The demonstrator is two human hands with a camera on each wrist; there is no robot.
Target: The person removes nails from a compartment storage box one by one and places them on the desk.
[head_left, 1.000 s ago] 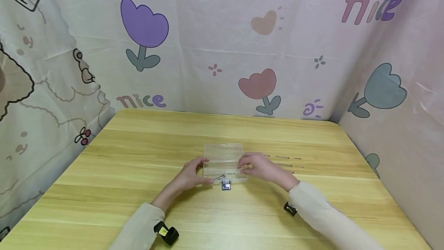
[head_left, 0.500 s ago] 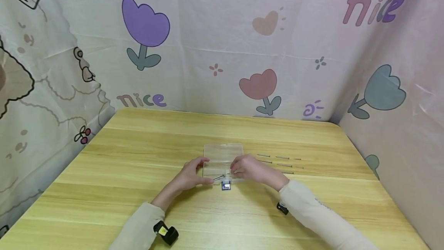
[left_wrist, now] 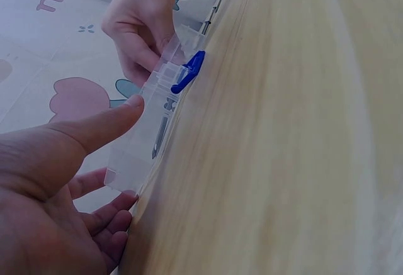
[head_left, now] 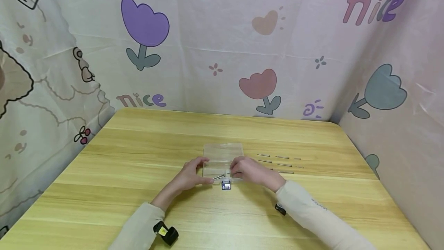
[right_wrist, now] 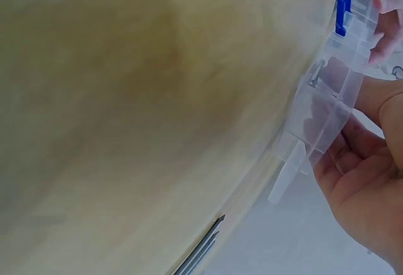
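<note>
A clear plastic box lies on the table with its lid folded back and a blue latch at its front. My left hand grips the box's left side, thumb at the front edge and fingers at the back. Metal nails lie in the left part of the box. My right hand reaches into the right part with its fingers bent downward. Through the clear wall in the right wrist view, a small nail shows near those fingers. Whether they pinch it is hidden.
Right of the box, several nails of different lengths lie in rows on the wooden table. Some are just behind my right wrist. A patterned curtain hangs along the table's back and sides.
My right hand has moved left and into the box's right part, and its fingers now cover the small nail seen there before. My left hand and the box have stayed put.
</note>
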